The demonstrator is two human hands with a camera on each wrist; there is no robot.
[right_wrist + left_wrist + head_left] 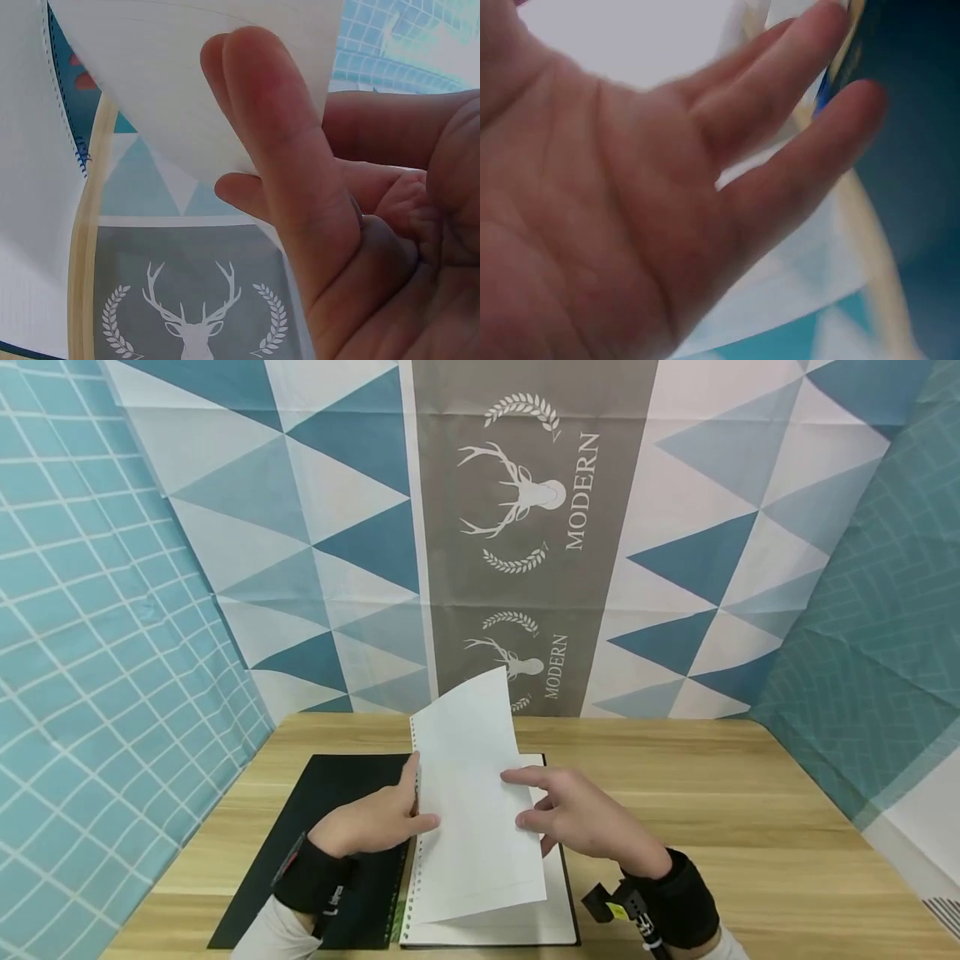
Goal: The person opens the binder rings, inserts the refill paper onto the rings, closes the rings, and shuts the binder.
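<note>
"Where's the sheet in the head view?"

"The white, hole-punched paper sheet [468, 843] tilts above a flat white paper stack [517, 928], which lies in a black-covered notebook [375, 893] on the pale wooden worktop [675, 793]. My guess: it's being placed or turned; next calls for lining up its punched edge."

"Left wrist view?"

"The left hand [378, 817] has its fingers fairly straight, spread, gripping nothing visibly."

"And the right?"

"The right hand [581, 810] meets the sheet's free edge, fingers partly bent; whether it pinches, I can't tell."

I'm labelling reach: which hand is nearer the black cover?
Left. The left hand is over the black cover; the right hand is farther, at the right edge of the lifted sheet.
</note>
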